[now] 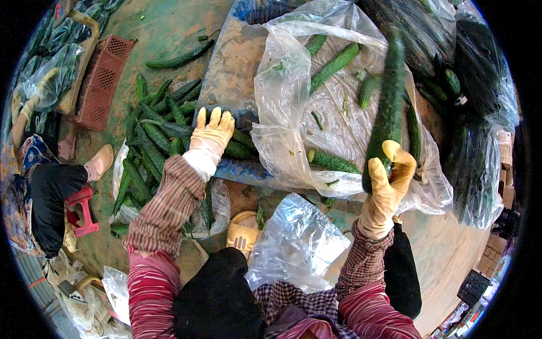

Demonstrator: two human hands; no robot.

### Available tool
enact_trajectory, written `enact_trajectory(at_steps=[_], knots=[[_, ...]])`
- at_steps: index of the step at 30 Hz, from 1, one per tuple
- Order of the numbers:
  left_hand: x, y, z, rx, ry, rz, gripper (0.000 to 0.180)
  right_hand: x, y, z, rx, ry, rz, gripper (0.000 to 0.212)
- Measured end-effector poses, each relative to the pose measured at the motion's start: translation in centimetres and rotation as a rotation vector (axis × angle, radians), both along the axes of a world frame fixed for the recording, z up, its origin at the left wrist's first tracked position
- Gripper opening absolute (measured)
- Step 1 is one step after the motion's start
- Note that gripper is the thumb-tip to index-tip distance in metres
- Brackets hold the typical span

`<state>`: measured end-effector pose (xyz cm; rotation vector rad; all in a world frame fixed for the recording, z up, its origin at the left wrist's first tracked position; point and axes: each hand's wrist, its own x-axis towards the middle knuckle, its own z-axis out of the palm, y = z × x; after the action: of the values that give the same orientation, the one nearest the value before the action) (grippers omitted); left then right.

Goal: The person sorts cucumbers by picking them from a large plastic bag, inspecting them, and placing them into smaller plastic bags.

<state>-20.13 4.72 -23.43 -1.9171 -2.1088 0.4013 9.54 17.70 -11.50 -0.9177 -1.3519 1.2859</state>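
Observation:
In my gloved right hand (389, 189), thumb and fingers grip the lower end of a long dark green cucumber (389, 96), which stands nearly lengthwise away from me and is slightly blurred. Below it, an opened clear plastic sheet (282, 85) holds several more cucumbers, one of them (336, 63) lying slantwise. My left hand (212, 138), also in a pale glove, rests with fingers stretched at the near left edge of a worn blue and brown board (231, 73). Cucumbers lie right beside its fingers; its palm side is hidden. Left of it spreads a heap of cucumbers (155, 141) on the floor.
A clear plastic bag (299, 243) lies across my lap. Filled bags of cucumbers (477, 164) stand at the right. At far left, another person in black trousers (51, 192) sits near a pink stool (83, 210) and a reddish-brown crate (104, 85). One loose cucumber (179, 57) lies beyond the heap.

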Motion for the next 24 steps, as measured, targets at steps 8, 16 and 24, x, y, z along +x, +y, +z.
enact_trajectory(at_steps=[8, 16, 24], knots=[[0.0, -1.5, 6.7, -0.132, -0.167, 0.321, 0.031, 1.3, -3.7, -2.1, -0.548, 0.237, 0.37, 0.028], [-0.5, -11.5, 10.9, 0.449, -2.448, 0.633, 0.088, -2.5, -7.1, -1.2, -0.608, 0.214, 0.582, 0.077], [-1.3, -15.1, 8.4, 0.896, -2.367, 0.81, 0.079, -6.8, -11.3, -4.5, -0.765, 0.313, 0.789, 0.024]])
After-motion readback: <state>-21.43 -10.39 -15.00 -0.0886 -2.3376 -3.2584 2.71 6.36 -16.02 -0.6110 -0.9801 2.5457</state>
